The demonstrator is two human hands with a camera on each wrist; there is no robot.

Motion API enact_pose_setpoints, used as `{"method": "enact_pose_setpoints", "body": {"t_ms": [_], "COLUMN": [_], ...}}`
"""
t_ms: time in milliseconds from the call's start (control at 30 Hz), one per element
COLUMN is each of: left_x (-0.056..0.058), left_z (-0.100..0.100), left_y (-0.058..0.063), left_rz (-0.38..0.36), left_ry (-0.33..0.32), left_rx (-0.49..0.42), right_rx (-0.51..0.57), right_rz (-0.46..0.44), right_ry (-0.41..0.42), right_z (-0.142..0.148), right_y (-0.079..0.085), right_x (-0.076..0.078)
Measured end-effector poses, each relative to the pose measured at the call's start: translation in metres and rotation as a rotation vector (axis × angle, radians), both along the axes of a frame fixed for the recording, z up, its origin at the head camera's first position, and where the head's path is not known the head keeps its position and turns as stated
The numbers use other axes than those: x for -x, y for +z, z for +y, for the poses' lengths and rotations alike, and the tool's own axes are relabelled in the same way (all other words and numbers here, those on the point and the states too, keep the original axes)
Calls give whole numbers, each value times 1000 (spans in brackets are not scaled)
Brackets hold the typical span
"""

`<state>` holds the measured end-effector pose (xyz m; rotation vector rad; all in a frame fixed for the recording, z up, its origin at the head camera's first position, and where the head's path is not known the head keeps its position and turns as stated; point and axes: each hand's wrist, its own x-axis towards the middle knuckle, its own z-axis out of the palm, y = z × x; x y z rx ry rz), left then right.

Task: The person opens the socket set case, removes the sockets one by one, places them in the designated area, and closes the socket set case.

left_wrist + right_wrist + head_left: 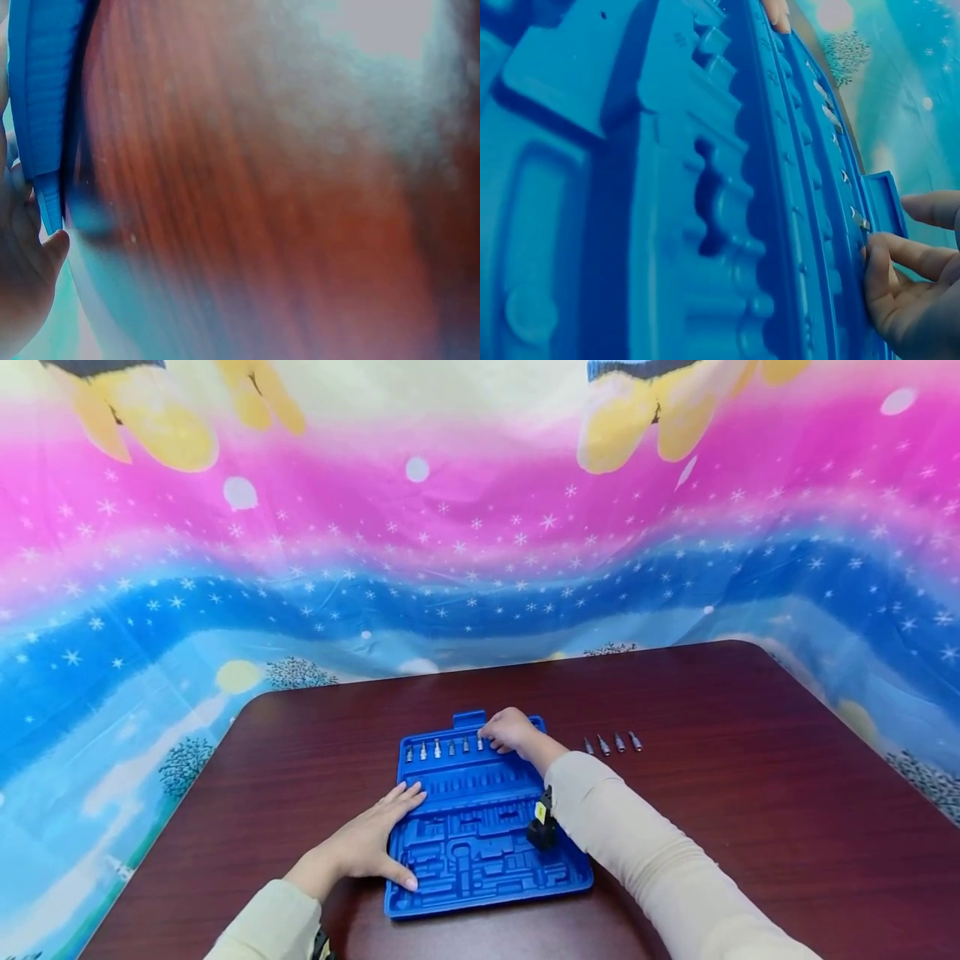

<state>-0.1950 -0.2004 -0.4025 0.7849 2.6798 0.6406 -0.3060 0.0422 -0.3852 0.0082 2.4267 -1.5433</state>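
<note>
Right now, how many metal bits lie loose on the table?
4, in a row right of the blue case: leftmost bit, second bit, third bit, rightmost bit. The right sleeve may hide others.

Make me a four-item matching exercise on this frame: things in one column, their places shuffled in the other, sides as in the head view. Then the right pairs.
Things
1. Left hand
2. Right hand
3. Four loose bits
4. Blue tab

Places
A. Jutting from the far edge of the blue case
B. On the brown table, to the right of the case
C. Resting over the left edge of the case
D. At the right end of the row of bits set in the case

Pairs: 1-C, 2-D, 3-B, 4-A
</note>
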Motion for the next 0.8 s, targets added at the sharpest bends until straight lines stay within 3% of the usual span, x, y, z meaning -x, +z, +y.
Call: {"method": "enact_pose_setpoints", "body": {"t_ms": [233,367,533,800], "left_x": [2,3,3,3], "left_z": [1,2,2,0], "left_y": [0,1,1,0], "left_rz": [-1,4,0,-9], "left_ry": [0,-6,-4,13], "left_rx": [12,18,20,24], "right_rx": [-225,-299,-265,-66], "right_rz": [14,10,-17,-64], "right_ry": [-14,-36,-62,-123], "right_z": [-10,-14,-16,-13], "right_y": [0,1,-1,-5], "right_x": [4,6,8,10]}}
